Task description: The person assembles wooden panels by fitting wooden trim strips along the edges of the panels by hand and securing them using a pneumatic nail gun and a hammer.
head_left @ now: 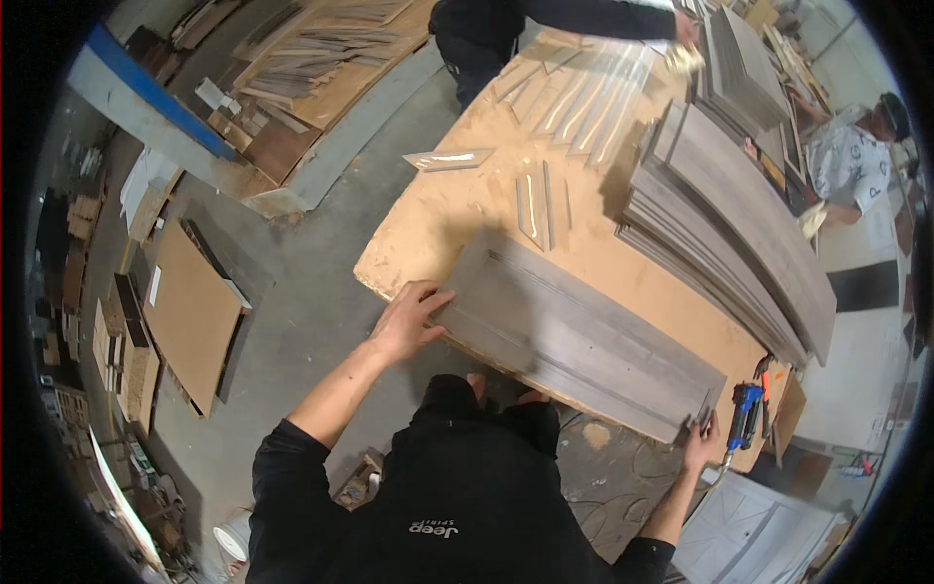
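A long grey-brown cabinet door with a recessed border lies along the near edge of the worktable. My left hand grips its left end, fingers on the upper face near the corner. At the right end, my right hand holds the near corner, its thumb side against the edge. A blue nail gun with a hose sits just beyond my right hand. Past the door lie thin trim strips with white glue on some, and a pointed glued piece toward the left table edge.
Stacked grey panels line the table's right side. Across the table a person's dark sleeve reaches over more glued strips. Another person works at far right. A strip-laden bench and leaning boards stand at left.
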A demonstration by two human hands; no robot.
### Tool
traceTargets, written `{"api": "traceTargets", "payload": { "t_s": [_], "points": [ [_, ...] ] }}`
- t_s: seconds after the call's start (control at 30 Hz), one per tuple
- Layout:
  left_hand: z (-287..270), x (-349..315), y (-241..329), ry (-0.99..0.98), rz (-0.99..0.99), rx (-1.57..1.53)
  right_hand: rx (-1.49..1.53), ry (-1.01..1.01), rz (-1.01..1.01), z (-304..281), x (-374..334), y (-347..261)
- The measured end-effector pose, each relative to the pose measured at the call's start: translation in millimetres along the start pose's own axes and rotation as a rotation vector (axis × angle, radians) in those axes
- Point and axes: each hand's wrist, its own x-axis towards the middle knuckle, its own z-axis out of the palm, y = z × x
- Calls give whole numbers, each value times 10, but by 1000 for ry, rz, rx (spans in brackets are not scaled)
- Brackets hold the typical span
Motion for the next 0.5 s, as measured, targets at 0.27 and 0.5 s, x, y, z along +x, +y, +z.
{"api": "traceTargets", "payload": {
  "t_s": [0.27, 0.5],
  "points": [
    [21, -81, -120, -42, 18, -2, -160, -317, -77, -555, -419, 46],
    [135, 99, -67, -9, 96, 133, -39, -179, -24, -604, -437, 195]
  ]
}}
